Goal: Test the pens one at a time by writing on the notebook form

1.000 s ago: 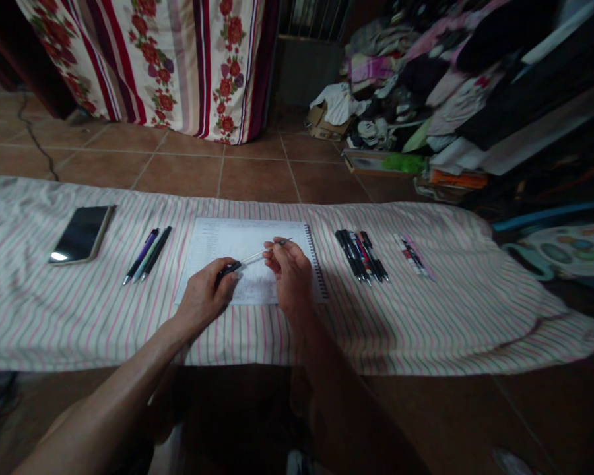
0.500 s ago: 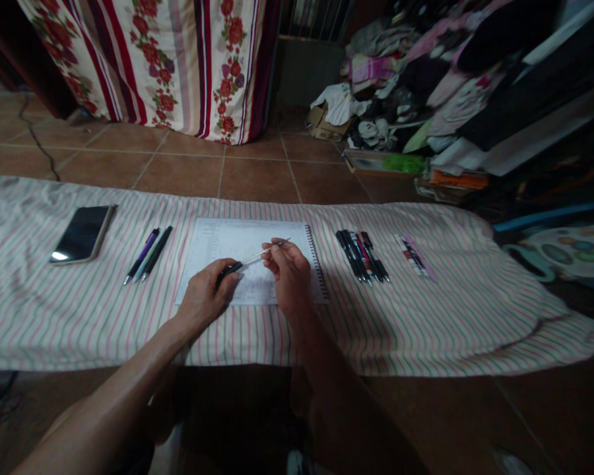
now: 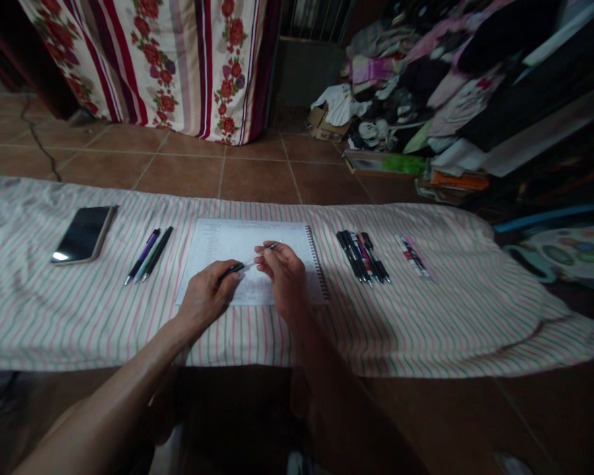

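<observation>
Over an open spiral notebook [image 3: 228, 231], my left hand [image 3: 206, 289] is closed around a black pen barrel [image 3: 236, 267]. Its tip end points right, toward the other hand. My right hand [image 3: 286, 272] pinches a thin pen refill [image 3: 250, 264] between thumb and fingers. The refill runs from the barrel's end, slanting up to the right, and its dark far end shows past the fingertips. Whether its near end sits inside the barrel is too small to tell. Printed or written lines cover parts of the page.
Left of the notebook lie several pens [image 3: 148, 256] and a phone [image 3: 83, 234]. To the right are a group of dark pens [image 3: 361, 256] and some pink and white pens [image 3: 416, 256]. A striped cloth [image 3: 455, 330] lies beneath everything. Clothes [image 3: 391, 72] are heaped beyond.
My right hand has shifted slightly left, closer to my left hand, and less of the refill shows between them. My left hand has stayed nearly still.
</observation>
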Demonstrator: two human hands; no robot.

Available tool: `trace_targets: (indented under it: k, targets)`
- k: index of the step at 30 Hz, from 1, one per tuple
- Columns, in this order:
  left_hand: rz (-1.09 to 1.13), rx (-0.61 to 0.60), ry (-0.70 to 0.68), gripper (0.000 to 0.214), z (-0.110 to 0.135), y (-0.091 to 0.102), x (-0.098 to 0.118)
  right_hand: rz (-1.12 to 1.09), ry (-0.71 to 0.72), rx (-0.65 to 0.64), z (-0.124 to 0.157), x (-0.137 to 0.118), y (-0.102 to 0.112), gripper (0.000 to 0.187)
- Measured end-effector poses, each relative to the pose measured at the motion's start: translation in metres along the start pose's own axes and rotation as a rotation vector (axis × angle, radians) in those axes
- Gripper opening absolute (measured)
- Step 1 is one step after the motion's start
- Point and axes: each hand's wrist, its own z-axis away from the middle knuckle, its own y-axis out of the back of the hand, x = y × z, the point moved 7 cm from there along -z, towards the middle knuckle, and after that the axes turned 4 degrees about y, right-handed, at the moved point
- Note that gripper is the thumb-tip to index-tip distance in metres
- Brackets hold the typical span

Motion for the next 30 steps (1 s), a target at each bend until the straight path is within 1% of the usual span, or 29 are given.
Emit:
trace_targets:
  k: [7,12,18,26,30]
  targets:
    - [0.0,0.004,-0.004,0.028,0.0,0.0,0.0,0.031,-0.008,-0.035,0.002,0.004,-0.005,0.016]
    - [0.021,0.013,-0.006,0.028,0.0,0.001,0.0,0.096,-0.005,-0.024,-0.002,0.01,-0.006,0.019]
    - [0.009,0.018,-0.001,0.027,0.0,0.002,0.001,0.14,-0.007,-0.044,-0.002,0.014,-0.007,0.021]
    - [0.02,0.03,0.002,0.028,-0.001,0.002,0.001,0.161,-0.006,-0.097,0.006,0.008,-0.012,0.019]
    - [0.042,-0.01,0.02,0.03,-0.001,0.004,0.005,0.164,-0.003,-0.095,0.007,0.006,-0.012,0.018]
